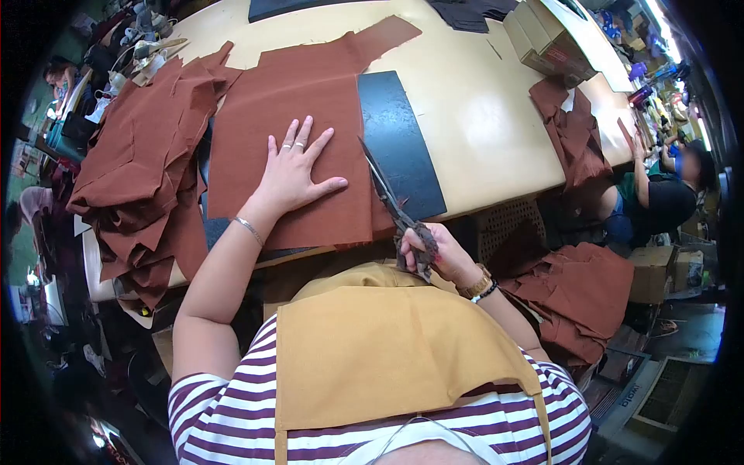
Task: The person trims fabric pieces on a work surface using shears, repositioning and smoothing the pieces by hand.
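Note:
My left hand [298, 163] lies flat with fingers spread on a rust-brown fabric piece [248, 163], pressing it to the table. That fabric partly covers a dark board [407, 143], whose right part shows. In my right hand [438, 252] is a pair of scissors [385, 186], its handles wrapped in dark cloth. The blades point up and away along the fabric's right edge; whether they touch it I cannot tell. More rust-brown fabric [136, 163] is heaped left of my left hand.
The pale table [480, 116] spreads ahead, with a cardboard box [546, 43] at its far right. Rust-brown cloth [570, 136] hangs over the right edge. Another fabric pile [577, 294] sits low at my right. A person [666, 186] works at the right.

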A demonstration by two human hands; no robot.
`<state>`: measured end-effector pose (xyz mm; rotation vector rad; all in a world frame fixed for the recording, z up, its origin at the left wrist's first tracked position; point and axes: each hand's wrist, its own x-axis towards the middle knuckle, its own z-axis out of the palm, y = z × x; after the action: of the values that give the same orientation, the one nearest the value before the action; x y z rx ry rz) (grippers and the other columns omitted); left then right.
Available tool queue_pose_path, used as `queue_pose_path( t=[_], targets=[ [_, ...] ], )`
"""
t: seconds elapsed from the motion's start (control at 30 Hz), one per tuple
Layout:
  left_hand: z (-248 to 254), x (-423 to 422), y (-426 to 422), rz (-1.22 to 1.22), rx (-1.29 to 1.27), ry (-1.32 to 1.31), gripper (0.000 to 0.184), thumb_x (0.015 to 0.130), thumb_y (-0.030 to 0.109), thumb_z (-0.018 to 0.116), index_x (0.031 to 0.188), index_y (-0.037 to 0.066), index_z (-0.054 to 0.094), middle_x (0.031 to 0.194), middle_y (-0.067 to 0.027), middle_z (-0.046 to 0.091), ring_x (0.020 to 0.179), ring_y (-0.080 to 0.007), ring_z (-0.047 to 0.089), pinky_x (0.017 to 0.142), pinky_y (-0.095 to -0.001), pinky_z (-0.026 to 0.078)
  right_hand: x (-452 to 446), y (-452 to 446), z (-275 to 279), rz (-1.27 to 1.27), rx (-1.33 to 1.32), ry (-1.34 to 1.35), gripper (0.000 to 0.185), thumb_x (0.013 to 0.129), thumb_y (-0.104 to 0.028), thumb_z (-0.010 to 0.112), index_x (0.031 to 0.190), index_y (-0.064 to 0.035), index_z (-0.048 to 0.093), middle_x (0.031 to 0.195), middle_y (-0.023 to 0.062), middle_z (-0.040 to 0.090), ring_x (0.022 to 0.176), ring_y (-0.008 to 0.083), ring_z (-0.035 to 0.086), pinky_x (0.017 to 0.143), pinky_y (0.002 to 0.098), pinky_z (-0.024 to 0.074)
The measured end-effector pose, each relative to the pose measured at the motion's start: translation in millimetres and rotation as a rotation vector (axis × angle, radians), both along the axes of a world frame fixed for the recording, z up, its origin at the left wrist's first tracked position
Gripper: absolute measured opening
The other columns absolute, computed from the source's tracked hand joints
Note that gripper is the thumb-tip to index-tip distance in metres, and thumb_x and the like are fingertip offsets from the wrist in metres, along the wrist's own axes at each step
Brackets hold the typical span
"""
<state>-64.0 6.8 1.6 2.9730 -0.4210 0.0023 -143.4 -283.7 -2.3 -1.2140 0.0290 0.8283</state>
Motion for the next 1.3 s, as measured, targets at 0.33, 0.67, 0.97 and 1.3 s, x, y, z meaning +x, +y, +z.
queue_pose_path(
  t=[0.33, 0.67, 0.97, 1.3],
  targets=[
    [-1.5, -16.1, -9.9, 0.125, 0.000, -0.011, 0.091, 0.075, 0.073, 0.055, 0.148, 0.024, 0.030, 0.155, -0.0155, 0.017, 0.144, -0.0349, 0.012, 0.109, -0.0650, 0.011, -7.9, 2.2, 6.4, -0.037, -0.089, -0.007, 0.028, 0.092, -0.030, 0.062, 0.080, -0.0052, 0.060, 0.063, 0.0022, 0.060, 0.054, 0.0099, 0.057, 0.052, 0.0225, 0.0434],
    [1.8, -29.3, -18.3, 0.092, -0.004, 0.011, 0.093, 0.075, 0.072, 0.056, 0.148, 0.023, 0.029, 0.156, -0.0168, 0.015, 0.144, -0.0352, 0.011, 0.108, -0.0661, 0.012, 4.1, 7.9, 8.7, -0.034, -0.063, 0.005, 0.029, 0.092, -0.033, 0.062, 0.079, -0.0065, 0.059, 0.064, 0.0021, 0.061, 0.054, 0.0098, 0.057, 0.051, 0.0224, 0.0432],
    [1.1, -35.4, -20.4, 0.091, -0.022, 0.003, 0.092, 0.074, 0.071, 0.057, 0.147, 0.021, 0.031, 0.155, -0.0175, 0.017, 0.144, -0.0359, 0.012, 0.108, -0.0665, 0.012, -3.8, -0.8, 5.2, -0.031, -0.075, 0.004, 0.030, 0.092, -0.033, 0.063, 0.080, -0.0061, 0.059, 0.065, 0.0016, 0.061, 0.056, 0.0094, 0.058, 0.053, 0.0229, 0.0457],
    [1.5, -49.3, -28.2, 0.071, -0.036, 0.007, 0.094, 0.074, 0.074, 0.055, 0.147, 0.019, 0.032, 0.155, -0.0196, 0.016, 0.144, -0.0367, 0.011, 0.107, -0.0683, 0.012, -0.2, 7.5, 3.7, -0.078, -0.064, -0.002, 0.029, 0.093, -0.032, 0.062, 0.081, -0.0064, 0.059, 0.065, 0.0013, 0.060, 0.056, 0.0095, 0.057, 0.053, 0.0231, 0.0454]
  ],
)
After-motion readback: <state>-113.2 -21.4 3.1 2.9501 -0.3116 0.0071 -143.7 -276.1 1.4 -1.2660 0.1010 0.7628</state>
